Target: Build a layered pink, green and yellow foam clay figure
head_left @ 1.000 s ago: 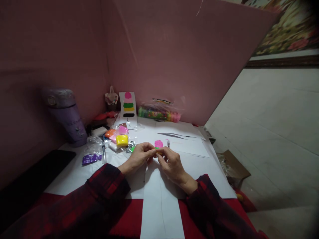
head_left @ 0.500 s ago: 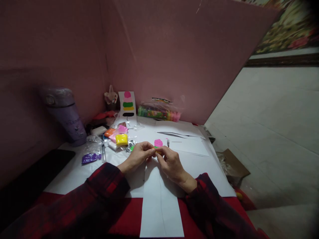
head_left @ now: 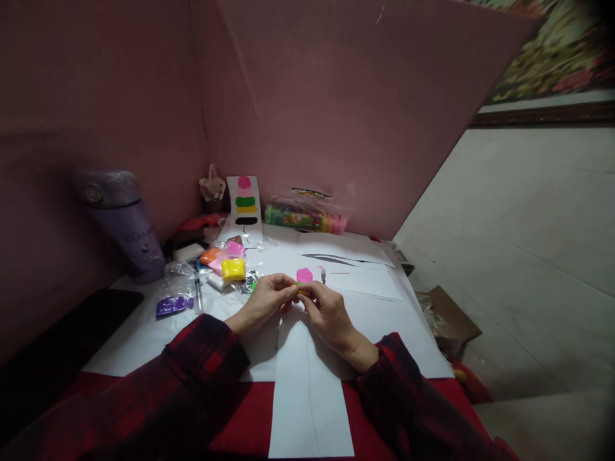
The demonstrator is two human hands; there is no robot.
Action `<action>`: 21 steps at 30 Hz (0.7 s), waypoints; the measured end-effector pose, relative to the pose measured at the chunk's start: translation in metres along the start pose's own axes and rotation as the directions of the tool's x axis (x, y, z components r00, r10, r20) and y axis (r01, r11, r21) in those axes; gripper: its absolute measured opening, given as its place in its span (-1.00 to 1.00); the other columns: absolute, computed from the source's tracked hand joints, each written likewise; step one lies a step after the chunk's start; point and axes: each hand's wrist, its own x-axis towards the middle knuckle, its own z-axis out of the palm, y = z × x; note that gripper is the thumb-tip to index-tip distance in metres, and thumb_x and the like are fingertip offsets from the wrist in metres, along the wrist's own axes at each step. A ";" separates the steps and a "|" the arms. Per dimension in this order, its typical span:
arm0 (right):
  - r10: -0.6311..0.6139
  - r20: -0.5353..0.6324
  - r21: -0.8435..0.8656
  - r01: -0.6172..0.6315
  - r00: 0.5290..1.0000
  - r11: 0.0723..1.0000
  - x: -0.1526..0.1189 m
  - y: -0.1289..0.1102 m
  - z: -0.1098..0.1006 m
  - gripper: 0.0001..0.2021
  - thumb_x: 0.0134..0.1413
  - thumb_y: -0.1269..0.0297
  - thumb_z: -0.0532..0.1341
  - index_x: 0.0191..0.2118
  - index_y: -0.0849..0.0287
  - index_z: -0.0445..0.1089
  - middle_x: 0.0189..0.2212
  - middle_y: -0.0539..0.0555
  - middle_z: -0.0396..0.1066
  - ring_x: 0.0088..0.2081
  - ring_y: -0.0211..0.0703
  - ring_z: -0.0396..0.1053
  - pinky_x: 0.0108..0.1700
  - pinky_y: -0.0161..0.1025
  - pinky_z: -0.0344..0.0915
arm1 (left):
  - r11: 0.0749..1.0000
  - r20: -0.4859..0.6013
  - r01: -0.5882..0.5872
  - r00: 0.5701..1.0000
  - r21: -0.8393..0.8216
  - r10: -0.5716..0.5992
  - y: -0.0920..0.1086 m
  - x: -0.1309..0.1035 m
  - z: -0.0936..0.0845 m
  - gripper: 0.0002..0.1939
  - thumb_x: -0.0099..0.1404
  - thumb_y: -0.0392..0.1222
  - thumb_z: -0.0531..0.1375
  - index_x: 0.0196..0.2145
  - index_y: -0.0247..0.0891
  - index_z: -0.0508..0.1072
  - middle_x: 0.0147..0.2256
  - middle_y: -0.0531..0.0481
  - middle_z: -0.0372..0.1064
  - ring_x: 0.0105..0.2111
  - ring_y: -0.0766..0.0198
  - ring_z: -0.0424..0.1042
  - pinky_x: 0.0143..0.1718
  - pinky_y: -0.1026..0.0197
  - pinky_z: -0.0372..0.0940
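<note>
Over the middle of the table, my left hand [head_left: 269,298] and my right hand [head_left: 331,314] meet fingertip to fingertip. Both pinch a small piece of yellow clay [head_left: 302,293], mostly hidden by the fingers. Under and in front of them lies a long white paper strip [head_left: 312,397] with a thin drawn line. At its far end shows a textured pink clay patch [head_left: 304,275], with a sliver of green just below it. A small fork [head_left: 323,276] lies to the right of the pink patch, beside a thin stick [head_left: 340,273].
Left of my hands are bagged clay packs, including a yellow one [head_left: 233,269] and a purple one [head_left: 173,306], with a pen [head_left: 198,294] between. A purple bottle [head_left: 129,224] stands far left. Behind are a coloured sample card [head_left: 246,202] and a clay set [head_left: 307,218].
My hands keep pinching the yellow clay in nearly the same place, with only slight finger movement. The whole view has shifted a little.
</note>
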 end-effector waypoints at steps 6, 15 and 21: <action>0.027 -0.029 0.004 -0.027 0.999 1.000 0.001 -0.001 0.001 -0.89 0.19 0.43 0.15 -0.24 0.16 0.41 -0.38 0.06 0.48 -0.40 -0.18 0.41 -0.35 -0.27 0.31 | 0.999 -0.029 -0.004 1.000 -0.038 0.003 0.002 -0.001 0.002 -0.62 0.00 0.03 0.37 -0.45 -0.37 0.43 -0.58 0.03 0.37 -0.66 0.42 0.26 -0.61 0.32 0.13; 0.149 -0.106 0.068 -0.142 0.983 0.988 0.002 -0.002 0.000 -0.92 0.16 0.37 0.18 -0.29 0.16 0.44 -0.39 0.05 0.46 -0.42 -0.20 0.39 -0.38 -0.26 0.33 | 0.998 -0.065 -0.013 0.998 -0.059 0.009 0.000 -0.001 -0.001 -0.68 0.04 -0.01 0.36 -0.45 -0.37 0.49 -0.57 0.01 0.38 -0.62 0.42 0.28 -0.56 0.31 0.17; 0.234 -0.119 0.170 -0.212 0.965 0.962 0.002 0.002 0.002 -0.94 0.15 0.35 0.19 -0.27 0.16 0.40 -0.40 0.04 0.48 -0.45 -0.21 0.40 -0.41 -0.27 0.34 | 0.991 -0.010 0.055 0.998 -0.119 -0.057 0.001 -0.002 0.000 -0.63 -0.01 -0.03 0.40 -0.35 -0.37 0.50 -0.54 -0.02 0.42 -0.63 0.40 0.30 -0.58 0.31 0.18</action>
